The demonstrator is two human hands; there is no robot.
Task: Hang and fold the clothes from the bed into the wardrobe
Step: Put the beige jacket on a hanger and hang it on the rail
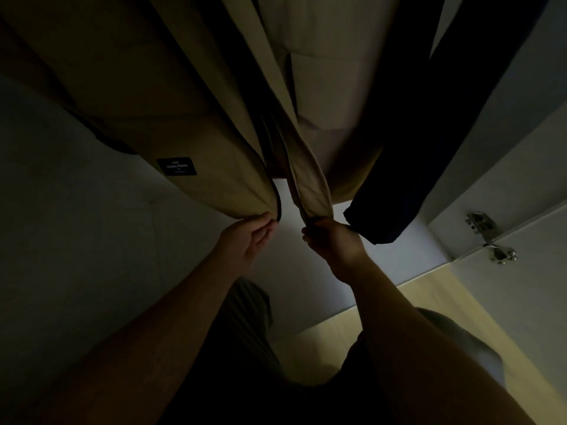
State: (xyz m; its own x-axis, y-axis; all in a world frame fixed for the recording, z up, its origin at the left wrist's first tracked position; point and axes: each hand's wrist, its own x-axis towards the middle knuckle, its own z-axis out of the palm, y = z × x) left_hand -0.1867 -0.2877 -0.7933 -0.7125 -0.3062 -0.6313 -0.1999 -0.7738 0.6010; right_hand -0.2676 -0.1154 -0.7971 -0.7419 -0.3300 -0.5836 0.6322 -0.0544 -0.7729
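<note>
Left grip (pixel 245 239) and right grip (pixel 333 240) pinch tan coat (pixel 184 118) hanging in wardrobe (pixel 506 167)

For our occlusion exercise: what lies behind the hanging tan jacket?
Between the front edges of the tan jacket, held by the left hand and right hand, a pale wardrobe panel shows; fabric hides the rest.
</note>
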